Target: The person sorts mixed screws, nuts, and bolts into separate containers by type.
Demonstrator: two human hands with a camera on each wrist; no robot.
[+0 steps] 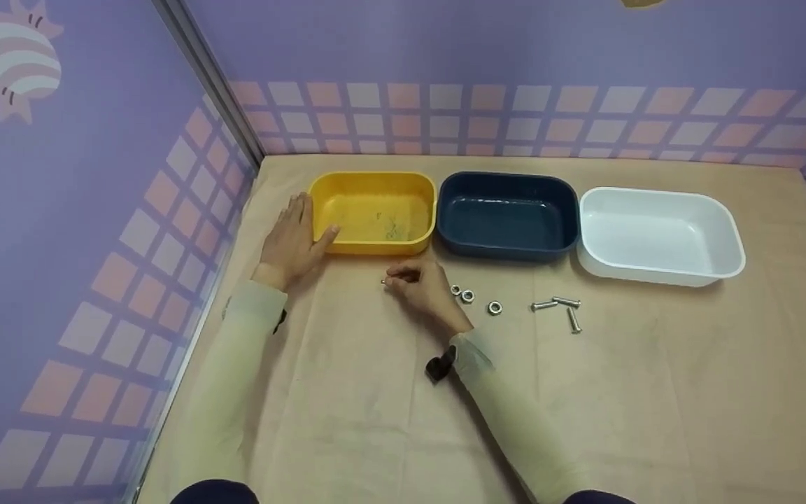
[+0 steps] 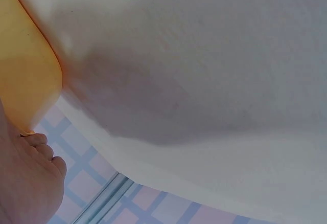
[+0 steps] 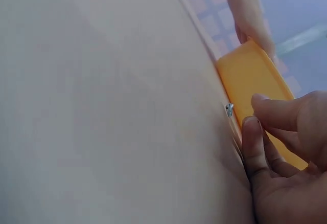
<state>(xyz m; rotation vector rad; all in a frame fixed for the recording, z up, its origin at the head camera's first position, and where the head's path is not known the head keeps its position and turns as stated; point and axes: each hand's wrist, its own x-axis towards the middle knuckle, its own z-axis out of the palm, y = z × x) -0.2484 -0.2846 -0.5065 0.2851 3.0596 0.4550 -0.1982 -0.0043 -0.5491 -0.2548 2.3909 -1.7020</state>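
Observation:
My left hand (image 1: 291,241) rests at the left end of the yellow container (image 1: 375,248), its fingers fairly straight along the outside and the thumb across the front rim. In the left wrist view, part of that hand (image 2: 33,178) lies beside the container's wall. My right hand (image 1: 424,287) is low over the cloth in front of the same container. A small screw (image 3: 229,110) lies just beyond its thumb and index finger, which stand slightly apart in the right wrist view. Several nuts (image 1: 468,296) lie to the right of this hand.
A dark blue container (image 1: 508,253) and a white container (image 1: 662,276) stand in a row right of the yellow one. Longer bolts (image 1: 574,320) lie in front of them. Patterned panels (image 1: 403,115) border the cloth-covered table (image 1: 347,392) at the back and left.

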